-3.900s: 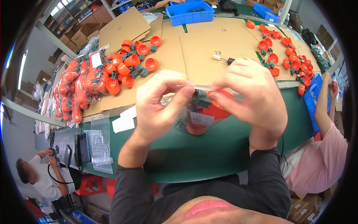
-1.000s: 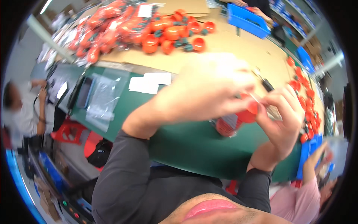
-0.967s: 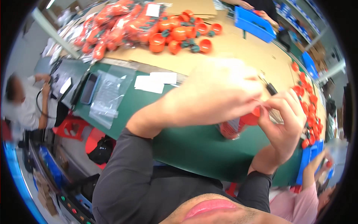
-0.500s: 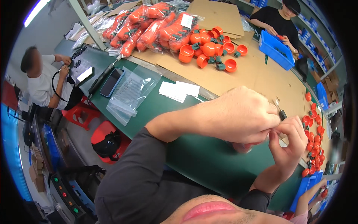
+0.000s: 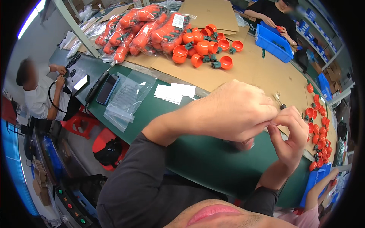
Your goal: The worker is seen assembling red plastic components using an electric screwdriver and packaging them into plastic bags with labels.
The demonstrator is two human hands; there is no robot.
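Observation:
My left hand (image 5: pixel 239 110) is closed, knuckles up, over the near part of the green table. Its fingertips meet those of my right hand (image 5: pixel 292 138), which pinches with thumb and forefinger. What they grip between them is hidden. Below my left hand, a red item in clear plastic (image 5: pixel 247 144) shows in part; I cannot tell whether it hangs from my fingers or lies on the table. Just beyond my right hand is a thin tool with a dark handle and pale tip (image 5: pixel 280 102). White cards (image 5: pixel 182 90) lie left of my hands.
Filled bags of red cups (image 5: pixel 140 32) and loose red cups (image 5: pixel 202 47) cover the far cardboard. More cups (image 5: pixel 321 140) line the right side. A phone (image 5: pixel 108 89) and flat clear bags (image 5: pixel 125 104) lie left. Co-workers sit left, beyond the blue bin (image 5: pixel 272 43), and right.
The whole view has shifted slightly, so the table and bags sit further left. My hands keep nearly the same joined pose. The red item under my left hand has turned slightly.

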